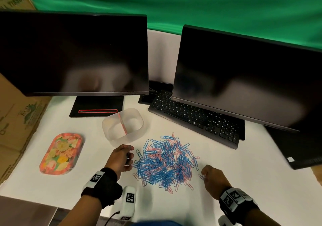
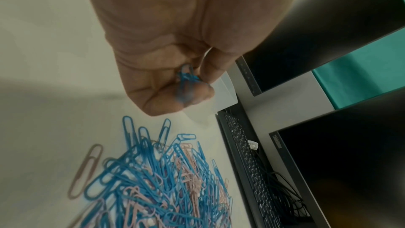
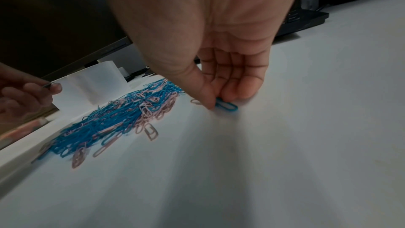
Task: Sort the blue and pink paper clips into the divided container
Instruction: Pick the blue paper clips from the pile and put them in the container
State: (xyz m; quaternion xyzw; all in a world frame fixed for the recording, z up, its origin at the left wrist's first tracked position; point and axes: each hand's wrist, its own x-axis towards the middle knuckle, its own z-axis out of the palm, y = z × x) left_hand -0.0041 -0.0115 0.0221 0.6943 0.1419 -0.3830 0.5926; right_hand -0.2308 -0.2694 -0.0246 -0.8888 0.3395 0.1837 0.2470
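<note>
- Right hand (image 3: 221, 82) nearest, on the table (image 1: 244, 182) right of the pile (image 1: 165, 163), thumb and fingers pinching a blue clip (image 3: 227, 105) flat on the surface.
- Left hand (image 1: 122, 157) left of the pile, holding blue clips (image 2: 186, 79).
- Container (image 1: 122, 126) beyond the pile looks empty.
- Step: gathering blues; next, drop them on one side of the divider (image 1: 122, 123).

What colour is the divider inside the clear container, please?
Pink-red divider, clearest in the head view.

Even, fairly bright overhead light. Soft shadows fall on the white table (image 1: 244, 173) beneath both wrists. Wide-angle distortion bends the dark monitors (image 1: 73, 51). Wrist views are dimmer, with blurred fingertips.
</note>
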